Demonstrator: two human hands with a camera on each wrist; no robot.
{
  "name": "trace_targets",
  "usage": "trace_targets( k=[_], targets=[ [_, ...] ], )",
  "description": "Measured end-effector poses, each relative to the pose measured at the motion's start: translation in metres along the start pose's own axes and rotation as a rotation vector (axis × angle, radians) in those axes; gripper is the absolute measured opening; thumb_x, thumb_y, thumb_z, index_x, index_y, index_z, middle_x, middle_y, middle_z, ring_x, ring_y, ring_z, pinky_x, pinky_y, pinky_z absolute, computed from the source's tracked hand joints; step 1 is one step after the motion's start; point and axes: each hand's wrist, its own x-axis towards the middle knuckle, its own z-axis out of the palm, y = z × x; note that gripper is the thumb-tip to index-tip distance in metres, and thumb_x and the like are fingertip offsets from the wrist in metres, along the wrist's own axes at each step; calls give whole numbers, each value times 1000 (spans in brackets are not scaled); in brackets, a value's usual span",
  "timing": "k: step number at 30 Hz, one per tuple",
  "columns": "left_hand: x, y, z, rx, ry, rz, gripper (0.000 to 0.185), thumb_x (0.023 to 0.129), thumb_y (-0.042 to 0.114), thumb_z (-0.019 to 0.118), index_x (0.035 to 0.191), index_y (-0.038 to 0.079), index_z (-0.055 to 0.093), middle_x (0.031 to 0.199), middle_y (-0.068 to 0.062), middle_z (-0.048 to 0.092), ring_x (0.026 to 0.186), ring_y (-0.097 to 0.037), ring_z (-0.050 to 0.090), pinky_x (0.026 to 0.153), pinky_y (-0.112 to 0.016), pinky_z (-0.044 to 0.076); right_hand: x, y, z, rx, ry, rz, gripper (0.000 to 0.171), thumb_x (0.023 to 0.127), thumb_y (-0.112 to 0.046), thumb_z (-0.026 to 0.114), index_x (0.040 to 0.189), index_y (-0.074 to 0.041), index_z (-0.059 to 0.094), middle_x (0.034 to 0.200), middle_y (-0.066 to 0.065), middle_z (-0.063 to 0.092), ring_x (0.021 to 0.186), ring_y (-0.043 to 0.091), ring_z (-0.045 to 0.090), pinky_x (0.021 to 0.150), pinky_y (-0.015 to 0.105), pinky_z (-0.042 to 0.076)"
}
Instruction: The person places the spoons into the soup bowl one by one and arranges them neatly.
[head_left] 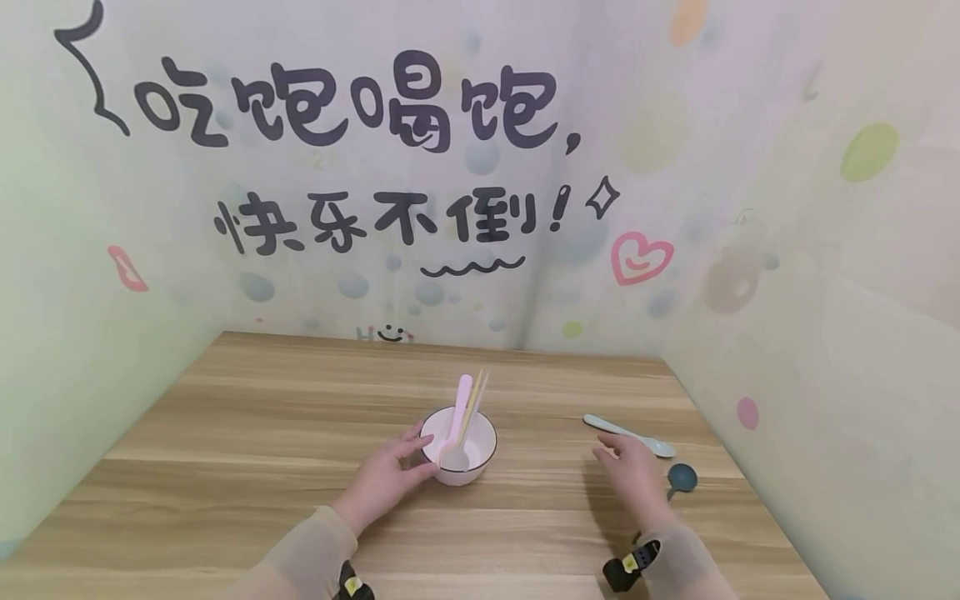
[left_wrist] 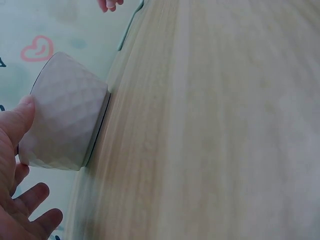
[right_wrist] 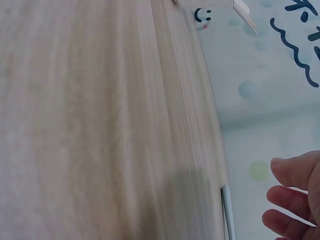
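On the table [head_left: 300, 433]: a white bowl, three spoons and a pair of chopsticks, with both hands resting near them.
Left hand [head_left: 386, 479]: its fingers [left_wrist: 22, 117] are curved against the left side of the bowl, thumb tip touching the faceted outer wall, the other fingers spread below it.
Bowl [head_left: 459, 446]: white with a dark rim line, standing upright just right of the left fingers.
Pink spoon [head_left: 457, 417]: inside the bowl, handle leaning up and away from the left fingers.
Chopsticks [head_left: 474, 400]: pale, standing in the bowl beside the pink spoon.
Right hand [head_left: 633, 471]: its fingers [right_wrist: 292, 200] are relaxed and loosely spread, holding nothing, palm down on the table.
Light blue spoon [head_left: 630, 435]: lying flat just beyond the right fingertips; whether they touch it cannot be told.
Dark blue spoon [head_left: 681, 478]: lying just to the right of the right hand, bowl end showing.
Wall [head_left: 480, 167]: behind the table, pastel with dark lettering and a pink heart.
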Motion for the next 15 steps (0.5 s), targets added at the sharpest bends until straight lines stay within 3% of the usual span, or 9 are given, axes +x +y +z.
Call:
trace_targets(
  k=[15],
  targets=[
    [0,0,0,5,2,1,53,83,33,75,128,9,63,150,-6,41,137,-33,35,112,-51,28,-8,30,-14,-98,86,70,37,94,-21,60,123,2,62,124,26,59,110,45,56,88,56,46]
  ],
)
